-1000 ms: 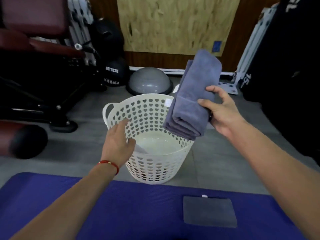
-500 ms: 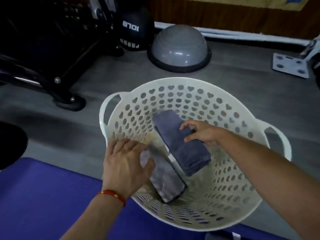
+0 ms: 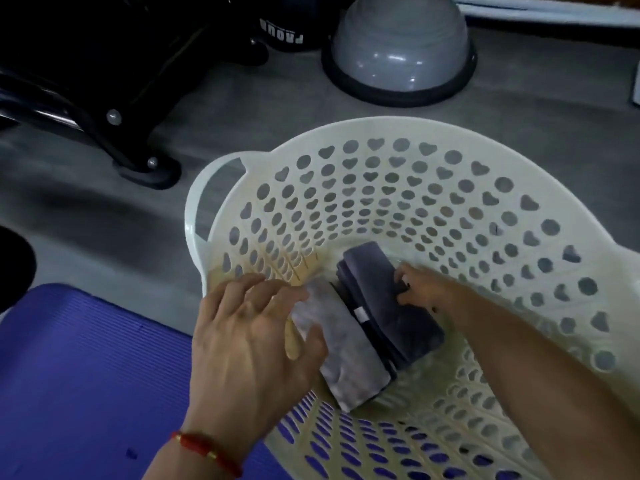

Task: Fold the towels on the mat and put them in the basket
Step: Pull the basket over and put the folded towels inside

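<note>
We take the white basket point(image 3: 433, 174) as our landmark. Inside it, on the floor of the tub, two folded towels lie side by side and touching: a dark purple-grey towel point(image 3: 391, 306) toward the basket's centre and a paler grey towel point(image 3: 343, 355) just on its handle side. Both run with their long axis diagonal, from the far wall down toward the near rim. Our right hand point(image 3: 420, 287) reaches over the near rim and its fingers curl round the far-side edge of the dark towel, so the grip holds that towel. Our left hand point(image 3: 249, 341) hangs over the handle-side rim with fingers spread and holding nothing; whether its thumb touches the pale towel we cannot tell. The right hand is the nearer to the dark towel and sits about midway along its length, so we judge that letting go and drawing straight back over the near rim is all that remains for this piece. Against the frame half a second earlier, the dark towel is lower and now lies flat against its neighbour. The blue mat point(image 3: 86, 375) borders the basket's near side.
</note>
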Demonstrator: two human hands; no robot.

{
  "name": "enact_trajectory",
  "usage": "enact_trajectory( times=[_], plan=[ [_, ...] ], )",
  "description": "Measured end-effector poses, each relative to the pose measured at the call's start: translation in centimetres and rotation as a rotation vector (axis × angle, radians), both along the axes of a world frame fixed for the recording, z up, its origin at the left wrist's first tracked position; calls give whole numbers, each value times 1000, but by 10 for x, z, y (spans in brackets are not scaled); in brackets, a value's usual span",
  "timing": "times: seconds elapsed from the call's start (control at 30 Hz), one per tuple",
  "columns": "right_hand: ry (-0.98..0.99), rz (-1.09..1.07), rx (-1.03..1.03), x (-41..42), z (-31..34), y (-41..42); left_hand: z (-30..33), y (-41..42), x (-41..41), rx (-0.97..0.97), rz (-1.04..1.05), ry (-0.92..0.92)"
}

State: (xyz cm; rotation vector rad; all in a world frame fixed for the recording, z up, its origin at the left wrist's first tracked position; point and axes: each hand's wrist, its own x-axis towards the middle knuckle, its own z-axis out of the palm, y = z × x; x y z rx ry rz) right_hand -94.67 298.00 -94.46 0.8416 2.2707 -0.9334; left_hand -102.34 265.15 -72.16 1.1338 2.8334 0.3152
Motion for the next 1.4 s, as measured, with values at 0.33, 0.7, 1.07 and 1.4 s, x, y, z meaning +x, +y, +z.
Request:
enact_trajectory(
  times=[0.33,0.7,1.07,1.4],
  plan=[
    [-108,795,515,1,19,-57,5,3,3,-78,-3,-1],
    [247,303,304,45,181,-95,3,-2,-7,-55,-54,-57],
    [780,-610,321,276,287,-230,17,-109,127,541,-293,-89],
    [255,-1291,-251,373,115,-295,-29,-184,220,372,-350,-439]
  ],
)
